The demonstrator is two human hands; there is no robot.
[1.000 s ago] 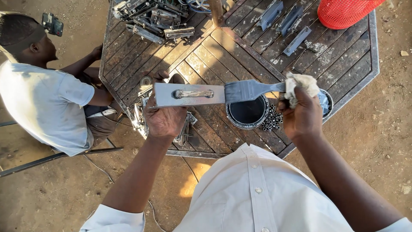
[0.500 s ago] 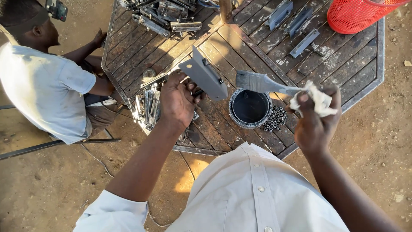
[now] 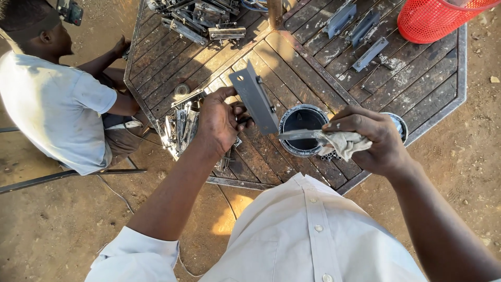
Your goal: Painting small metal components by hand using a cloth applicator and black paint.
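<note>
Our left hand (image 3: 219, 122) grips a metal bracket (image 3: 254, 97); our right hand (image 3: 373, 141) pinches a brush (image 3: 300, 134) and rag (image 3: 347, 143) over the paint can (image 3: 301, 130) of black paint, a red basket (image 3: 438, 21) at one o'clock.

We observe the left hand (image 3: 222, 122) gripping a grey metal bracket (image 3: 255, 98), tilted, above the slatted table (image 3: 417, 89). The right hand (image 3: 373, 138) holds a rag (image 3: 345, 144) and paintbrush (image 3: 298, 134) over an open black paint tin (image 3: 302, 122).
</note>
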